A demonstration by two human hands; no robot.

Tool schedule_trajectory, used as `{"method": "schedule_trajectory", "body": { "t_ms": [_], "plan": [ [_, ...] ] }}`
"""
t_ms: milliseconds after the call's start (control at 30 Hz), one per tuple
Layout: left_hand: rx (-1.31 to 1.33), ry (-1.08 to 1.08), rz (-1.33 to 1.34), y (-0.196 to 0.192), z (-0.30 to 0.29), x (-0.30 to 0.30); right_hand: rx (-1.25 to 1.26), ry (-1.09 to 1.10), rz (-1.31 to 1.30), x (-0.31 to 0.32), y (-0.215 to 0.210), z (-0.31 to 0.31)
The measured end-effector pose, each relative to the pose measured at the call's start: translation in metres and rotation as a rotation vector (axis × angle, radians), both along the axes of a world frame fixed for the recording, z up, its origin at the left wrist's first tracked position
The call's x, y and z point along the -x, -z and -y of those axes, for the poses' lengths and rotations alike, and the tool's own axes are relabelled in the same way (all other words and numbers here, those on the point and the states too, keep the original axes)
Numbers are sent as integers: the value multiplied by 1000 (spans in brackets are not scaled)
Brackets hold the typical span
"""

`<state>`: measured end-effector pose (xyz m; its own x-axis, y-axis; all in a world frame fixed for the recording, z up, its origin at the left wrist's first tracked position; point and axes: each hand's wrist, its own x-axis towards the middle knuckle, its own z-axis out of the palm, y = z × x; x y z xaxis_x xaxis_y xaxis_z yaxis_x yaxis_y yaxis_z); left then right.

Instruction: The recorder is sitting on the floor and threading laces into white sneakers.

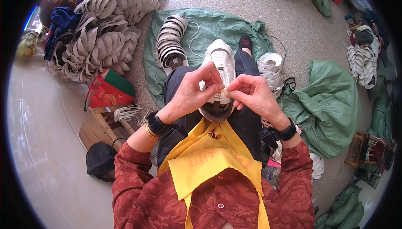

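A white shoe upper (220,59) with a perforated front lies across my lap, its toe pointing away from me and its dark opening toward my yellow apron (213,166). Just above it, my left hand (194,87) and my right hand (256,97) meet, thumbs pinched against fingertips. Something small and pale seems to sit between the fingertips, too fine to name. My hands partly cover the middle of the upper. Beyond my left knee stands a curved stack of nested grey uppers (171,36). More white uppers (270,68) are stacked beside my right leg.
A green woven sheet (155,63) covers the floor ahead. Far left rises a big heap of grey uppers (104,36). A red and green bag (109,88), wooden stool (98,128) and black bag (100,160) stand at left. A bulging green sack (322,107) lies right.
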<state>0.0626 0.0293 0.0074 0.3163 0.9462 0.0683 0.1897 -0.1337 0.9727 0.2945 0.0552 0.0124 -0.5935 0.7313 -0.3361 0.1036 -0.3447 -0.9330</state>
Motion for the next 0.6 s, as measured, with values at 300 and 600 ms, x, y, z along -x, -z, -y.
{"method": "schedule_trajectory", "body": {
  "t_ms": [300, 600],
  "plan": [
    [-115, -68, -98, 9, -3, -3, -323, 111, 166, 11, 18, 1],
    [-196, -269, -297, 34, -33, -2, -440, 290, 258, 10, 33, -16]
  ]
}}
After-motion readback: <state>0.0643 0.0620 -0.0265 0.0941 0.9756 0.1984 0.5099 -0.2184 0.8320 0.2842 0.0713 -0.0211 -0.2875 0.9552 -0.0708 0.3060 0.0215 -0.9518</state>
